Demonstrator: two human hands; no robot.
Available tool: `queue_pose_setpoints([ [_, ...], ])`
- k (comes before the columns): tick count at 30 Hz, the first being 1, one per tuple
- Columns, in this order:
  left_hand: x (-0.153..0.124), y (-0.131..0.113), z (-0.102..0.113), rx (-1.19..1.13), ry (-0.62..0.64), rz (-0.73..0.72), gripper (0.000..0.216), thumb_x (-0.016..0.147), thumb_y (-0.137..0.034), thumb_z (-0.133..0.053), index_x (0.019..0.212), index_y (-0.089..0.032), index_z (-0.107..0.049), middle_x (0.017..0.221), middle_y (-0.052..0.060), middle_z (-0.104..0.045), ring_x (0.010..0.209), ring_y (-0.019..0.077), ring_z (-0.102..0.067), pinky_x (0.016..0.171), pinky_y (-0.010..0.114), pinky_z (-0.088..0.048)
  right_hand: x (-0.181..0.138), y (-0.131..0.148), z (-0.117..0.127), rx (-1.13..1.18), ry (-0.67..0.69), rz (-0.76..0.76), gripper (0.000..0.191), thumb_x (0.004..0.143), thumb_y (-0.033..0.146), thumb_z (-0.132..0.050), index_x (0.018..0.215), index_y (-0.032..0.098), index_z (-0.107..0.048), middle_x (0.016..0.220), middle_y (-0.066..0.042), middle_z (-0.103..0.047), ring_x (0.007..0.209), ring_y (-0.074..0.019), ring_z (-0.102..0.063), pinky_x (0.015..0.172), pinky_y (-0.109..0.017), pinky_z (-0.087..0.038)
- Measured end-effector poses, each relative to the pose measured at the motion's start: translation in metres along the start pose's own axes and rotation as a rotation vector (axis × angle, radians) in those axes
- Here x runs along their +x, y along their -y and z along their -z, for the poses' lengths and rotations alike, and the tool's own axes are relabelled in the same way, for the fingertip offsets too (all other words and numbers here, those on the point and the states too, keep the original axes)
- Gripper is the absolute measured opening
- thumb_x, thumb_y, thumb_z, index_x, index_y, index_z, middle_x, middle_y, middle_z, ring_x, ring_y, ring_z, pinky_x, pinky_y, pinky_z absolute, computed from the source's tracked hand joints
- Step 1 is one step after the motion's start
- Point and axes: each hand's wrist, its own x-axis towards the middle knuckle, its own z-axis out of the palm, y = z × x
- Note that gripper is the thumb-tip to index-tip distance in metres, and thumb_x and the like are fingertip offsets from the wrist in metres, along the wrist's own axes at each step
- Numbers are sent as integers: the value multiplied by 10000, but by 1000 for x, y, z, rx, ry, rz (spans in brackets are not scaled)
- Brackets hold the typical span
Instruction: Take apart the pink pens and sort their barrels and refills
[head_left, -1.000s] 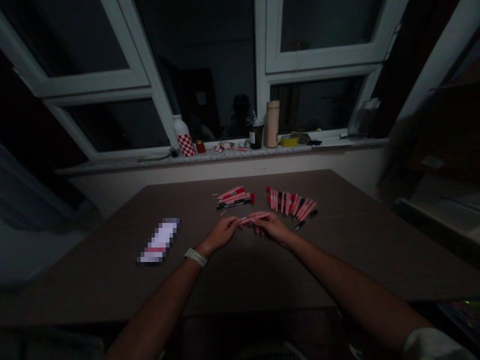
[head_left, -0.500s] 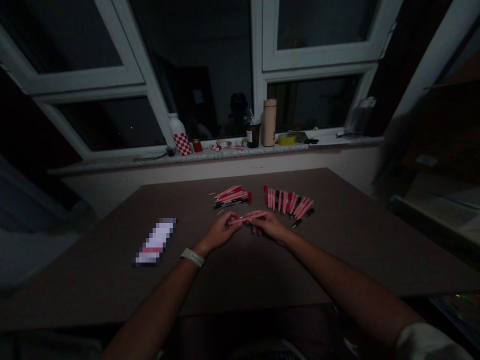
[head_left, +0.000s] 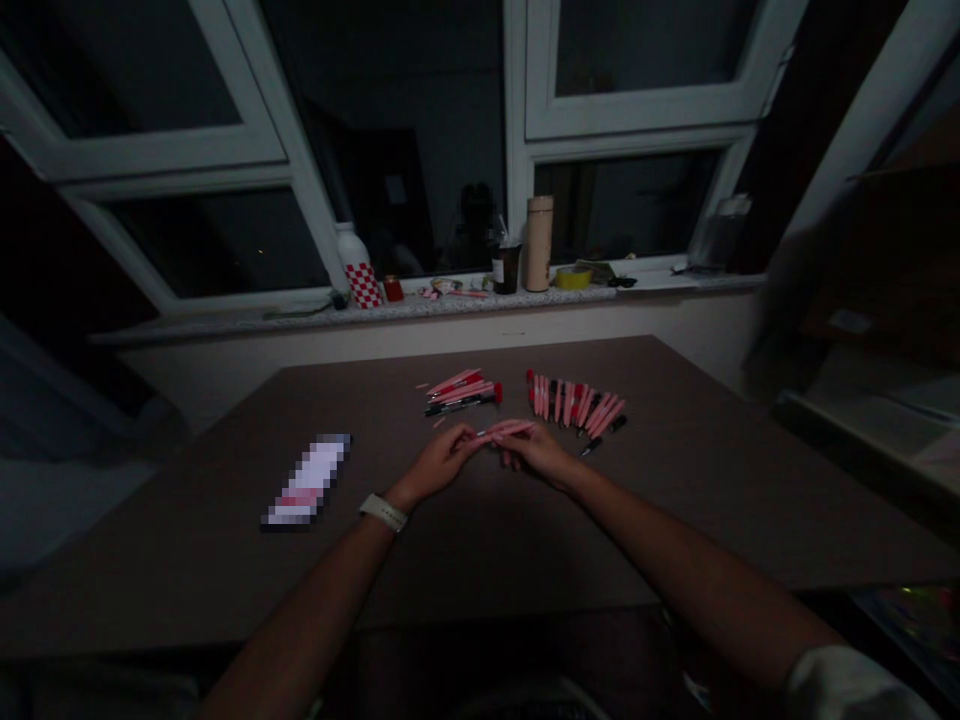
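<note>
Between my two hands is a pink pen (head_left: 495, 431), held roughly level above the table. My left hand (head_left: 444, 460), with a pale watch band at the wrist, is closed on its left end. My right hand (head_left: 541, 453) pinches it from the right, fingers bent underneath. Whether the pink shape is one piece or two I cannot make out. Just beyond my left hand lies a loose pile of pink, red and black pens (head_left: 461, 388). Beyond my right hand, a fanned row of pink, red and black pens (head_left: 574, 400) lies on the table.
A phone (head_left: 309, 482) with a blurred screen lies left on the brown table (head_left: 480, 550). Along the windowsill (head_left: 300, 319) stand a checkered bottle (head_left: 360, 268), a red jar (head_left: 393, 288), a dark cup (head_left: 506, 268), a beige flask (head_left: 538, 245) and yellow tape (head_left: 573, 279).
Both hands keep hold of the pink pen in nearly the same place, my left fingers slightly shifted. The whole view has moved a little.
</note>
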Motion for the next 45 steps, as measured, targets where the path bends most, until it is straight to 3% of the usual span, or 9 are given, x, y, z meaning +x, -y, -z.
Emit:
queue_pose_setpoints([
  [5, 0, 5, 3, 58, 35, 13, 479, 1024, -417, -283, 777, -171, -610, 790, 31, -597, 792, 173, -557, 801, 290, -427, 0, 2, 0, 10, -13, 1, 307, 765, 410, -723, 947, 163, -719, 768, -25, -688, 499, -80, -542, 408, -186, -365],
  [10, 0, -2, 4, 18, 20, 55, 377, 1005, -443, -374, 869, -169, -596, 790, 19, -603, 764, 166, -564, 730, 270, -431, 1, -2, -1, 21, -100, 11, 312, 710, 404, -767, 879, 151, -699, 785, -21, -678, 470, -65, -518, 383, -183, -354],
  [13, 0, -5, 5, 11, 3, 49, 331, 987, -459, -431, 999, -172, -595, 828, 23, -621, 763, 167, -569, 708, 266, -440, 2, -4, 0, -14, -202, 17, 306, 698, 398, -785, 822, 142, -670, 669, 5, -649, 441, -65, -504, 375, -176, -351],
  [15, 0, -4, 5, 40, 1, 23, 340, 994, -446, -422, 1099, -180, -606, 925, 46, -654, 832, 179, -587, 767, 286, -456, 2, -3, 1, -50, -250, 13, 296, 748, 416, -744, 764, 144, -630, 609, 6, -638, 416, -68, -505, 366, -173, -350],
  [18, 0, 2, 6, 110, -14, -31, 350, 1005, -418, -402, 1157, -199, -630, 1097, 74, -667, 1010, 212, -584, 916, 345, -442, 3, 1, 3, -64, -297, -43, 265, 825, 390, -679, 753, 163, -562, 690, -43, -710, 431, -83, -574, 364, -163, -376],
  [23, -1, 11, 6, 191, -44, -62, 340, 1005, -404, -403, 1130, -198, -643, 1108, 80, -670, 1064, 229, -564, 964, 381, -431, 5, 3, 2, 30, -352, -143, 169, 874, 237, -637, 796, 183, -498, 745, -78, -749, 491, -110, -653, 386, -152, -435],
  [32, 0, 14, 8, 238, -39, -65, 321, 1005, -382, -415, 1105, -197, -657, 1093, 79, -673, 1075, 233, -558, 992, 401, -415, 7, 3, 11, -64, -458, -178, 147, 811, 88, -616, 750, 175, -514, 618, -17, -683, 468, -95, -615, 400, -150, -466],
  [45, -2, 14, 12, 274, -33, -76, 322, 1003, -379, -415, 1068, -208, -680, 1049, 86, -672, 1050, 234, -588, 964, 399, -443, 8, 4, 24, -252, -566, -204, 56, 803, 173, -561, 749, 186, -551, 566, -7, -628, 453, -116, -562, 412, -195, -447],
])
